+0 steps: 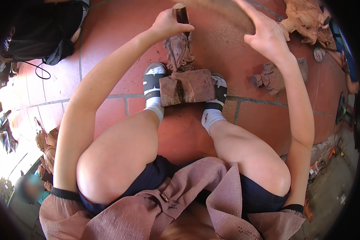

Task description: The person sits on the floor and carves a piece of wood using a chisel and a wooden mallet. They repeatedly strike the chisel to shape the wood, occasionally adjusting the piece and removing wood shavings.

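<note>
At the top centre, my left hand (168,25) is closed round a short dark brown wooden rod (182,15) with a pale, flat upper end. Directly below it is a reddish-brown carved wood piece (180,54); whether the two are joined I cannot tell. The carving's near end meets a rough wooden block (192,86) lying between my feet. My right hand (268,38) is raised to the right, its thumb and index finger around a tan wooden club (218,10) smeared by motion. The club's far end leaves the picture at the top.
Red tiles (120,48) form the floor. A brown carved piece (274,76) lies beyond my right foot, with a larger carving (308,20) and a small round tin (319,54) farther off. Someone in dark clothes (44,32) is at upper left; another person's hand (345,62) shows at right.
</note>
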Demonstrator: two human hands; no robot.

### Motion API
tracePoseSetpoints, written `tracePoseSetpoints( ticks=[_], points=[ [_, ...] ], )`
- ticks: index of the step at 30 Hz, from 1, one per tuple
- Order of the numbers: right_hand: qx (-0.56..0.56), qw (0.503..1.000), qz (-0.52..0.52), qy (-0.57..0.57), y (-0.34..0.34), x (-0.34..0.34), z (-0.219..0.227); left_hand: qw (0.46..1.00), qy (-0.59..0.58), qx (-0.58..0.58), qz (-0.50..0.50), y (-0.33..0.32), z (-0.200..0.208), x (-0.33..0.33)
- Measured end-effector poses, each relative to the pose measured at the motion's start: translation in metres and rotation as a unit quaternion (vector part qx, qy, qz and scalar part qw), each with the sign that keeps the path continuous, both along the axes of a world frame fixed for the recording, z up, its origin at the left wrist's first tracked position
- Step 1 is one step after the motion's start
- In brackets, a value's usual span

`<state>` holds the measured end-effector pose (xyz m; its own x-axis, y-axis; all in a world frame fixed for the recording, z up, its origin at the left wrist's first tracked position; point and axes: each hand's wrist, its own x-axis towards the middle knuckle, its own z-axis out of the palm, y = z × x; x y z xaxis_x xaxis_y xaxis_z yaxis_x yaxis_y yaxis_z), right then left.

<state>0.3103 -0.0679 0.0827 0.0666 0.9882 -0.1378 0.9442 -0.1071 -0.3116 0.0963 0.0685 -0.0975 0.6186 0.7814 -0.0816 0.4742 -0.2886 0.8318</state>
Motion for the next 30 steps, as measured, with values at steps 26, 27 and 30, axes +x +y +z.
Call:
tracePoseSetpoints(
  ticks=[26,27,30],
  points=[
    [0.178,0.962,0.07,0.195,-0.032,-0.019,0.007,0.997,-0.074,-0.002,-0.006,-0.038,0.023,-0.021],
    [0.204,0.958,0.067,0.19,-0.025,-0.014,-0.004,0.998,-0.066,0.004,-0.008,-0.037,0.022,-0.02],
    [0.25,0.952,0.051,0.167,-0.021,-0.025,-0.001,0.998,-0.07,-0.007,0.001,-0.032,0.01,-0.018]
  ],
)
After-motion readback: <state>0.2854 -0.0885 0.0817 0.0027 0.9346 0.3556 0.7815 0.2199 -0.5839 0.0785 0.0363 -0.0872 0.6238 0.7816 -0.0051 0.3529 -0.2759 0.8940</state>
